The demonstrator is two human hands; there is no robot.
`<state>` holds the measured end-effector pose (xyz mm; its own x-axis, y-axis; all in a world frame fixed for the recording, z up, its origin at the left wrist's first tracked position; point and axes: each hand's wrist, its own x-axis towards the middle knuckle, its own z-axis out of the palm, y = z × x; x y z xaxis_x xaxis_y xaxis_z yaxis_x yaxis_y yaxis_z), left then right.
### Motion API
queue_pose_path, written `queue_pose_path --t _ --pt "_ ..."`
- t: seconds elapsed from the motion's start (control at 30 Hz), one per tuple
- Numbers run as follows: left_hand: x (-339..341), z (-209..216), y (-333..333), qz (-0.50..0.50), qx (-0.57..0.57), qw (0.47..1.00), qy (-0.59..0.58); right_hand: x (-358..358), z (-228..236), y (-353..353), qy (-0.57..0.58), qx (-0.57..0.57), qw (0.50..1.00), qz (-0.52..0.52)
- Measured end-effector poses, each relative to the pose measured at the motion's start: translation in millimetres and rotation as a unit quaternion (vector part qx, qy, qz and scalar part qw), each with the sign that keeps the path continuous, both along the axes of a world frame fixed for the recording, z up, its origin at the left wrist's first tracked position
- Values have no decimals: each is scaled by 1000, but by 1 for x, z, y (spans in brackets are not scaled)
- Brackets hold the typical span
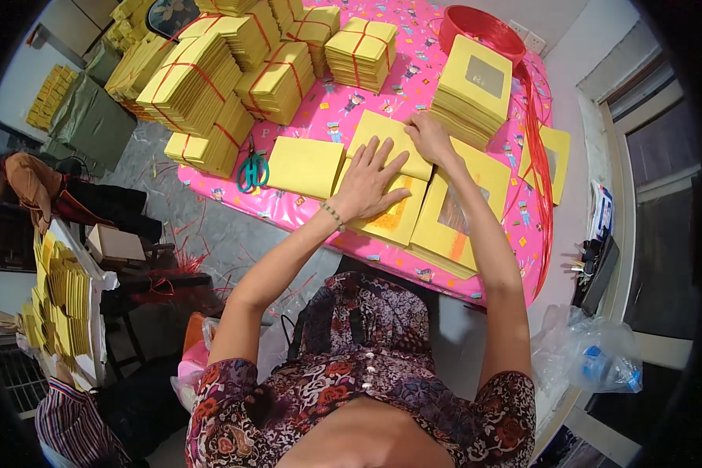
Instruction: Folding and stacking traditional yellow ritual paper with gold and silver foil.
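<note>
Yellow paper fills the room, and far over on the left a loose pile (66,300) of it sits near someone's striped sleeve (82,421). Along the table's left side, many bundles (195,86) are already bound with red ties, so I'd judge a good share is done. Teal-handled scissors (253,173) lie beside them, next to a low plain stack (306,168) with no tie on it. The left hand (373,183) is spread flat, fingers apart, pressing on the yellow piece (384,127) in the middle of the near edge and gripping nothing. The right hand (429,139) is curled at that piece's upper right corner; whether it pinches the paper, I can't tell. Further right, a windowed stack (464,210) and a taller pile (476,86) are untied, which looks like the work left, with red strands (534,148) hanging alongside. As for writing, odd printed letters dot the pink tablecloth (288,209), the orange print (395,214) by the left hand is too small to read, and so is the booklet (600,209) at the right wall
</note>
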<state>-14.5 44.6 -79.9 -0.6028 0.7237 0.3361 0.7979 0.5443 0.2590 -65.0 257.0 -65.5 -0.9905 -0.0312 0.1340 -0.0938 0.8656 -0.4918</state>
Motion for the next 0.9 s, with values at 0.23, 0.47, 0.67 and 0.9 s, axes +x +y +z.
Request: queue_pose_path --t 0.23,0.47,0.67,0.9 --pt "0 -1 2 0 -4 1000 -7 17 9 -1 44 61 997 8" --pt "-1 -6 -2 6 -16 1000 -7 117 22 -33 60 136 987 67" --pt "-2 -6 -1 -7 -27 999 -18 134 20 -33 -33 178 981 75" --pt "-20 -7 -17 -51 -48 997 -16 135 12 -31 -51 215 972 82"
